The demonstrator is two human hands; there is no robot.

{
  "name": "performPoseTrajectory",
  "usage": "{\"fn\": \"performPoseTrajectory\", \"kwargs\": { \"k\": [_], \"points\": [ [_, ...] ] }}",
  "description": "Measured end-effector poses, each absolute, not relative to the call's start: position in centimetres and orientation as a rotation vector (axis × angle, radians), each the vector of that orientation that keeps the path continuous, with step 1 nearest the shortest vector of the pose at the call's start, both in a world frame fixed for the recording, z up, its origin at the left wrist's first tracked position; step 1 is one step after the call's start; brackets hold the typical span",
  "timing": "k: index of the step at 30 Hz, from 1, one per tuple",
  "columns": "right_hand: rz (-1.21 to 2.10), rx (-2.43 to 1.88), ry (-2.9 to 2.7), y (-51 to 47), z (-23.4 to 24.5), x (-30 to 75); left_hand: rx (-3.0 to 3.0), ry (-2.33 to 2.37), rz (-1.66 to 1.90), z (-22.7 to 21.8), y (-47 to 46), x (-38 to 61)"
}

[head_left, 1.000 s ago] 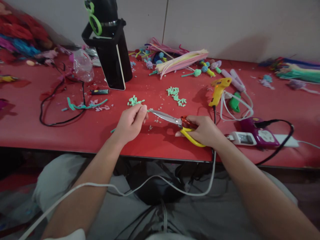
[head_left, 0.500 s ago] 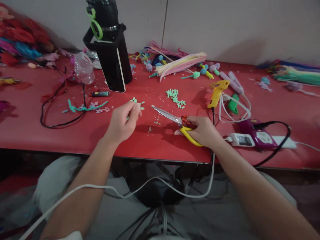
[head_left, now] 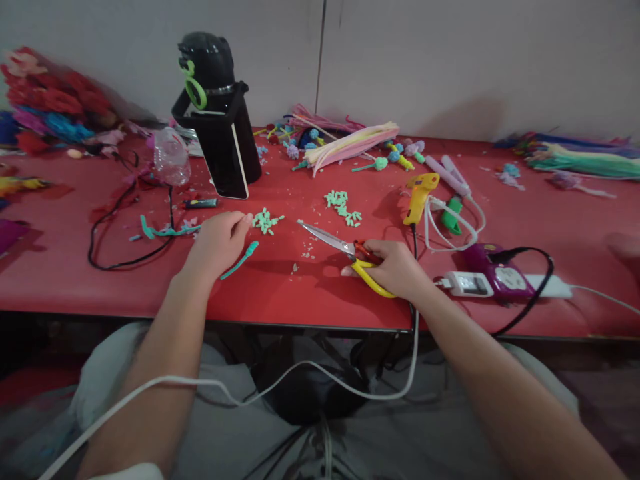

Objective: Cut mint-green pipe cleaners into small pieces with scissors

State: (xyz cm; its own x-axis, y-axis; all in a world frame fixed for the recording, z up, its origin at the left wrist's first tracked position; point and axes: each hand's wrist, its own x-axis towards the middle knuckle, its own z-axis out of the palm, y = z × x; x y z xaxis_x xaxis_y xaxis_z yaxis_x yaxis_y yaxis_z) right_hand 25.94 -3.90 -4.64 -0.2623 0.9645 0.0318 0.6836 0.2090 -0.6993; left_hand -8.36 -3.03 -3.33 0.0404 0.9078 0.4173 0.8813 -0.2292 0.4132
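My right hand (head_left: 393,267) grips a pair of scissors (head_left: 327,238) with red and yellow handles. The blades look closed or nearly so, pointing left just above the red tabletop. My left hand (head_left: 216,245) has its thumb and forefinger pinched together at the left edge of a small pile of short mint-green pieces (head_left: 267,221). Whatever lies between those fingertips is too small to make out. A teal fuzzy stem with a thicker end (head_left: 243,259) rests just right of that hand. Beyond the scissor tip sits a second group of green pieces (head_left: 343,208).
A black bottle (head_left: 207,63) with a phone (head_left: 227,160) leaning on it stands behind my left hand. Pipe cleaners (head_left: 353,147) lie at the back. To the right are a yellow glue gun (head_left: 420,199), a purple power strip (head_left: 505,273) and cables.
My left hand has moved left, uncovering the near green pile and the teal stem. My right hand keeps its hold on the scissors. The view has shifted slightly.
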Motion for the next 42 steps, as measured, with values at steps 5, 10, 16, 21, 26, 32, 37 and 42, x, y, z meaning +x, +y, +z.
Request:
{"fn": "performPoseTrajectory", "kwargs": {
  "k": [5, 10, 16, 21, 26, 32, 37, 42],
  "points": [
    [0.91, -1.485, -1.936, -4.0, -3.8, 25.7, 2.193, 1.94, 1.045, -2.7, -2.6, -8.1],
    [0.794, -1.527, -1.751, -3.5, -2.8, 26.2, 2.207, 1.798, 1.088, -0.9, -2.6, -5.0],
    [0.617, -1.645, -1.723, -3.6, -1.2, 27.5, 2.227, 1.582, 0.784, -1.6, 1.3, 2.9],
    [0.589, -1.79, -1.803, -4.6, 0.9, 28.6, 2.237, 1.6, 0.534, -2.3, 3.7, 7.3],
    [0.575, -1.857, -1.868, -4.3, 2.4, 29.7, 2.272, 1.567, 0.426, -2.3, 3.9, 8.2],
    [0.533, -1.753, -1.919, -3.3, 2.9, 29.9, 2.315, 1.55, 0.465, -3.1, 4.0, 7.8],
    [0.579, -1.698, -1.906, -3.6, 3.6, 28.5, 2.329, 1.527, 0.504, -3.4, 4.3, 7.8],
    [0.672, -1.667, -1.821, -4.0, 3.3, 28.1, 2.292, 1.538, 0.544, -3.4, 4.6, 7.7]
  ]
}}
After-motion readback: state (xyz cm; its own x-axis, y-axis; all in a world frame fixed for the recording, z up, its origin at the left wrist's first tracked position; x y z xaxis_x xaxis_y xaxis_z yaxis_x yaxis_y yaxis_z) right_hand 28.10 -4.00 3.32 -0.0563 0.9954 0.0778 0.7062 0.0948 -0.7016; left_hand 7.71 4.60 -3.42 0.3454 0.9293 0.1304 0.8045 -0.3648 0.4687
